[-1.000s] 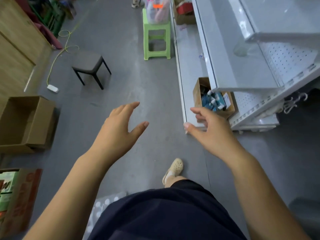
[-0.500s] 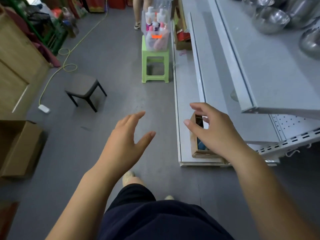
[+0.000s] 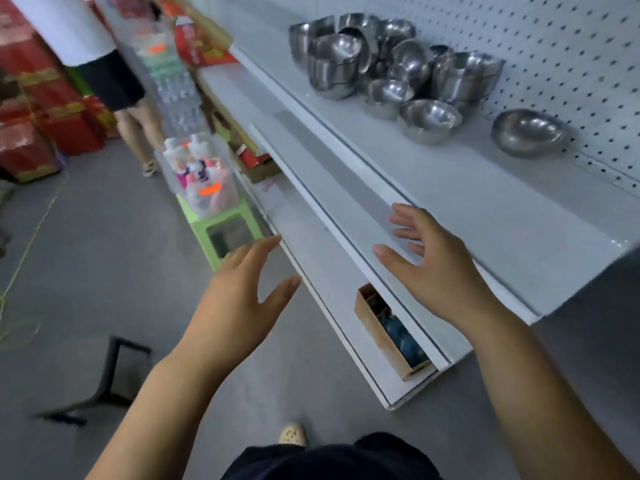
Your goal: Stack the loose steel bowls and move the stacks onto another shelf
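Several steel bowls (image 3: 381, 60) sit piled and partly stacked at the back of the upper white shelf (image 3: 485, 209), against the pegboard. One loose bowl (image 3: 430, 120) stands in front of the pile and another (image 3: 529, 132) lies apart to the right. My right hand (image 3: 429, 265) hovers with spread fingers over the front edge of the shelves, holding nothing. My left hand (image 3: 239, 299) is raised over the aisle floor, fingers straight and empty. Both hands are well short of the bowls.
A lower white shelf (image 3: 311, 188) juts out beneath, with a cardboard box (image 3: 384, 330) on the bottom ledge. A green stool (image 3: 225, 230) carries a clear bin of bottles (image 3: 201, 178). A person (image 3: 114, 81) stands up the aisle. A dark stool (image 3: 104, 375) stands at left.
The view has swung up from the floor to the shelves, bringing the bowls fully into sight. Both hands have risen and moved toward the shelf, the right hand's fingers uncurling.
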{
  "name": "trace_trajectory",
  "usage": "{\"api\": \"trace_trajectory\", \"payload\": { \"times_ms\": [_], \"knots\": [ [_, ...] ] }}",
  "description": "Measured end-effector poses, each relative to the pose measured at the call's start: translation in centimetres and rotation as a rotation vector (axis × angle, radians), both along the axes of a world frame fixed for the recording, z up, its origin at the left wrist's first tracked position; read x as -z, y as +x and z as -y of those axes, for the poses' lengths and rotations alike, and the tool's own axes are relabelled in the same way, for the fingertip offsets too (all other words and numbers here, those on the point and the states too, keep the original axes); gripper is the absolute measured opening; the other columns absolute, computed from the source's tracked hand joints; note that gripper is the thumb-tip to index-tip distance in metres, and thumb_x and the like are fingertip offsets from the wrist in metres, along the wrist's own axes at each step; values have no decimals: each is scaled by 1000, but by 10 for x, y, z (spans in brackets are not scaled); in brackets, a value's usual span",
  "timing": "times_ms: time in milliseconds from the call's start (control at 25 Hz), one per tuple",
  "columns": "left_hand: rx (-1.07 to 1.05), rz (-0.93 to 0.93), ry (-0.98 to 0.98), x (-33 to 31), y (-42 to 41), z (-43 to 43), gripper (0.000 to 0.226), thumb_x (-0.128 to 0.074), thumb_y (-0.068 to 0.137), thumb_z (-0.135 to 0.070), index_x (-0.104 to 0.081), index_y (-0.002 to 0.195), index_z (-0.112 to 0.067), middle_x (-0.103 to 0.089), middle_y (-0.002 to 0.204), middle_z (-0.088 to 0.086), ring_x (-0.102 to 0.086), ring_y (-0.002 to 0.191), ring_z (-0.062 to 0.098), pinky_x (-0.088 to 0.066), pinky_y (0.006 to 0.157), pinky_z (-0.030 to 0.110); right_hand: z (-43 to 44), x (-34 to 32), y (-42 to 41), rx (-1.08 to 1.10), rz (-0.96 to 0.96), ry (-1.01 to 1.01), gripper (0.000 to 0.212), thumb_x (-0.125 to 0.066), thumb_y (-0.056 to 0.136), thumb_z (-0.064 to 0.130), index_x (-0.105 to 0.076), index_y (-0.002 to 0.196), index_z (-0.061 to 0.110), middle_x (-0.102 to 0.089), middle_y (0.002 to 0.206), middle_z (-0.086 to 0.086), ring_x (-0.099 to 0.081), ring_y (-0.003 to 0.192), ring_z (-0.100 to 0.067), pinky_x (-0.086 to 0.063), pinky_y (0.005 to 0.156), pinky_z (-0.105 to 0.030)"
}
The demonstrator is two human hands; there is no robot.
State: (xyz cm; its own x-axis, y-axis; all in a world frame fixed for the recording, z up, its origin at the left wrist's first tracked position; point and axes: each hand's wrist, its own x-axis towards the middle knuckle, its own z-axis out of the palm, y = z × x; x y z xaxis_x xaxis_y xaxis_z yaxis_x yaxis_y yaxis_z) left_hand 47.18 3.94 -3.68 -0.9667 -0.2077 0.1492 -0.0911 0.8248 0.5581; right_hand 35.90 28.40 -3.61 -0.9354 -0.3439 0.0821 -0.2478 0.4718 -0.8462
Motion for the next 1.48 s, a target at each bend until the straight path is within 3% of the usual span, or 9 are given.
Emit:
{"api": "trace_trajectory", "payload": {
  "times_ms": [200, 440, 720, 840, 920, 1000, 1200, 1320, 1480],
  "knots": [
    [221, -29, -20, -4, -75, 30, 63, -62, 93, -52, -47, 148, -25, -55, 145, -2, -53, 133, 23, -46, 108, 42, 11, 11, -8, 214, 21, -8, 57, -73, 95, 28, -49, 147, 27, -58, 141, 12, -56, 127, -1, -42, 112, -22],
    [416, -52, 39, 5, -166, 0, 64, -59, 96, -53, -40, 152, -30, -47, 153, -9, -41, 142, 14, -34, 109, 27, -23, 11, -44, 454, 1, -37, 62, -73, 96, 25, -42, 149, 29, -59, 135, 14, -58, 122, 3, -45, 103, -11],
    [539, -92, 168, -6, -290, -42, 71, -65, 91, -56, -40, 151, -29, -45, 152, -11, -40, 140, 7, -31, 108, 20, -63, 12, -155, 734, -39, 69, 70, -71, 97, 32, -34, 157, 23, -42, 156, 0, -48, 138, -18, -38, 106, -28],
    [474, -253, 168, -3, -340, -60, 58, -69, 91, -51, -51, 139, -24, -54, 138, -6, -49, 129, 13, -44, 107, 34, -71, 12, -201, 869, -78, 116, 74, -73, 94, 30, -36, 156, 17, -23, 164, -17, -29, 150, -35, -36, 108, -36],
    [359, -385, 206, 7, -365, -71, 52, -70, 90, -49, -56, 130, -19, -56, 126, -3, -53, 120, 17, -49, 99, 43, -69, 16, -222, 922, -49, 111, 87, -77, 92, 35, -25, 161, 20, 3, 169, -22, -9, 156, -41, -37, 112, -44],
    [303, -446, 236, 20, -383, -78, 52, -69, 90, -49, -56, 129, -16, -55, 123, 1, -53, 117, 19, -50, 97, 45, -66, 25, -239, 954, -64, 99, 98, -79, 89, 38, -17, 164, 23, 13, 168, -25, -3, 156, -46, -36, 115, -52],
    [230, -443, 340, 40, -398, -81, 57, -64, 92, -54, -53, 130, -14, -49, 126, 1, -51, 121, 20, -46, 105, 41, -71, 51, -255, 950, -190, 154, 95, -78, 90, 39, -22, 164, 18, -1, 168, -31, -12, 154, -50, -37, 112, -62],
    [185, -344, 451, 40, -401, -81, 54, -61, 94, -56, -51, 130, -17, -50, 122, -7, -52, 116, 13, -47, 103, 39, -80, 53, -261, 952, -177, 94, 83, -74, 93, 41, -29, 160, 22, -12, 168, -25, -17, 155, -42, -35, 116, -56],
    [237, -245, 469, 42, -406, -81, 51, -53, 95, -64, -53, 131, -28, -61, 125, -10, -60, 113, 14, -52, 98, 42, -89, 59, -266, 981, -212, 28, 59, -74, 93, 39, -51, 142, 15, -42, 152, -16, -46, 140, -32, -46, 113, -47]
  ]
}}
